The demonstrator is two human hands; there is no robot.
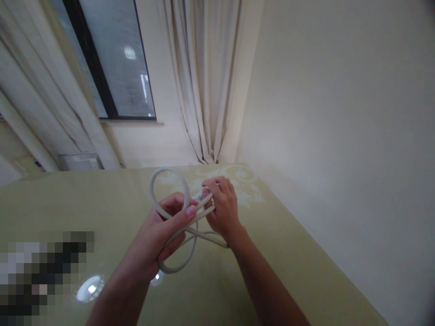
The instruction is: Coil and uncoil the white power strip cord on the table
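Observation:
A white cable (pixel 169 169) is bunched in loops between my two hands, above a greenish surface. My left hand (pixel 170 222) is closed on it, the thumb pressing the strands; one round loop stands up over that hand and another hangs beneath. To its right, my right hand (pixel 222 203) has its fingers curled round two strands near a small white piece (pixel 198 195), possibly a plug, partly hidden by the fingers. Thinner lengths of the cable cross below the hands.
The greenish glossy surface (pixel 288 253) carries a pale floral pattern and reflections of lights. A bare wall (pixel 340 113) rises at right. Long curtains (pixel 207 81) hang beside a dark-framed window (pixel 115 59). A pixelated patch covers the lower left.

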